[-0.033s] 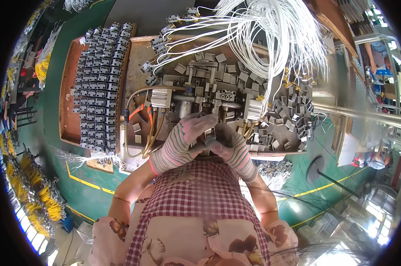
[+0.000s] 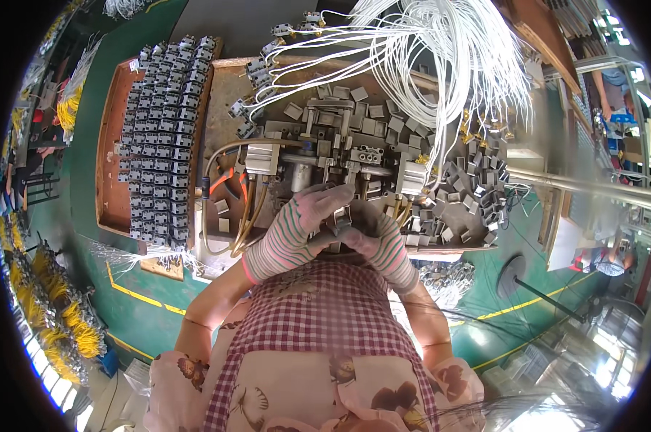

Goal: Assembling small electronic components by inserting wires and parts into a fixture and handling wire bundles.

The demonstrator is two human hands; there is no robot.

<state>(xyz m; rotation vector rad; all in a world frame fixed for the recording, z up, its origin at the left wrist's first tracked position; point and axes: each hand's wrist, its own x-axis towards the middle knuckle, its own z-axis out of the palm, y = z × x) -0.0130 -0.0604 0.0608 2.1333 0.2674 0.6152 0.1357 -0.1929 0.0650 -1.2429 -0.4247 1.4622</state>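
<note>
Both my hands wear striped knit gloves and meet in front of a metal fixture (image 2: 369,154), close to my checked apron. My left hand (image 2: 304,218) curls in from the left, and my right hand (image 2: 376,232) closes in from the right. Between their fingertips sits a small grey metal part (image 2: 342,217), mostly hidden by the gloves, so its full shape does not show. Just beyond the fingers stand the fixture's bars and a silver cylinder (image 2: 301,178).
A wooden tray (image 2: 112,183) at the left carries rows of grey-black blocks (image 2: 160,144). Loose grey metal caps (image 2: 477,180) lie around the fixture, mostly right. White cables (image 2: 419,65) are heaped at the back. Orange-handled pliers (image 2: 243,189) and brown hoses (image 2: 248,223) lie left.
</note>
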